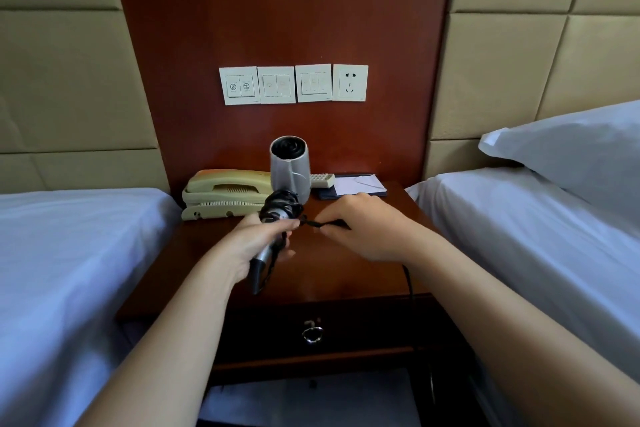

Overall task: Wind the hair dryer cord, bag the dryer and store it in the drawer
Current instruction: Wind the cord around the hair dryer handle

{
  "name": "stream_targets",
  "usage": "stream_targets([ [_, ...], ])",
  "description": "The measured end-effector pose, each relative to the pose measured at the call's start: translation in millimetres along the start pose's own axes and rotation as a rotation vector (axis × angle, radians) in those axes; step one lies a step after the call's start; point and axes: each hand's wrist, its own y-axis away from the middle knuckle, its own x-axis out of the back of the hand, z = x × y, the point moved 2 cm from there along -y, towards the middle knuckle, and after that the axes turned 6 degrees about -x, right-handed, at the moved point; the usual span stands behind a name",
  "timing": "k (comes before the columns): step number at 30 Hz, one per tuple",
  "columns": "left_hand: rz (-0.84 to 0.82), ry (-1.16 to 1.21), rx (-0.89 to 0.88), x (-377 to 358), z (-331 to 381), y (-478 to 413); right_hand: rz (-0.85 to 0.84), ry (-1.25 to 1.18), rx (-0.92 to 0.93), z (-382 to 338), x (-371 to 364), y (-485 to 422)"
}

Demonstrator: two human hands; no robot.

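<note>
Winding step: left hand [258, 241] grips the dryer [290, 166] handle just in front of the phone [225, 194], right hand [367, 229] pinches the cord [284, 205] taut beside it; best lay loops snug and watch slack trailing off the counter [329, 274].

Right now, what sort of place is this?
Probably a hotel twin room: two white-sheeted beds flank a wooden nightstand, a corded phone sits on it, and a row of switch plates is on the wall above.

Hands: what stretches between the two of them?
In the head view, a short run of black cord spans from the left hand, gripping the hair dryer by its handle, to the right hand, which pinches it.
</note>
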Motion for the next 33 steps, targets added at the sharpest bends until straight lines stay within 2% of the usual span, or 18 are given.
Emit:
stream_targets([
  [4, -0.032, -0.112, -0.008, 3, 0, 1, 0.063, 0.045, 0.001, 1, 4, 0],
  [9, -0.053, -0.612, -0.139, -4, 0, -2, 0.023, 0.119, 0.021, -7, 0, 1],
  [12, -0.053, -0.768, -0.157, -13, 1, 1, 0.062, 0.2, 0.063, -12, 0, 1],
  [15, -0.041, -0.88, -0.188, -22, 4, 6, 0.092, 0.143, 0.145, -15, 0, -2],
  [18, -0.097, -0.939, -0.228, -35, 4, 10, 0.09, 0.011, 0.19, -13, 0, -4],
  [23, -0.146, -0.98, -0.227, -44, 5, 14, 0.106, -0.155, 0.13, -3, 5, -3],
  [27, -0.206, -1.027, -0.304, -44, 3, 16, 0.196, -0.153, 0.08, 0, 17, -3],
  [33, -0.162, -0.887, -0.363, -34, 10, 19, 0.242, -0.107, -0.069, 22, 48, 3],
])
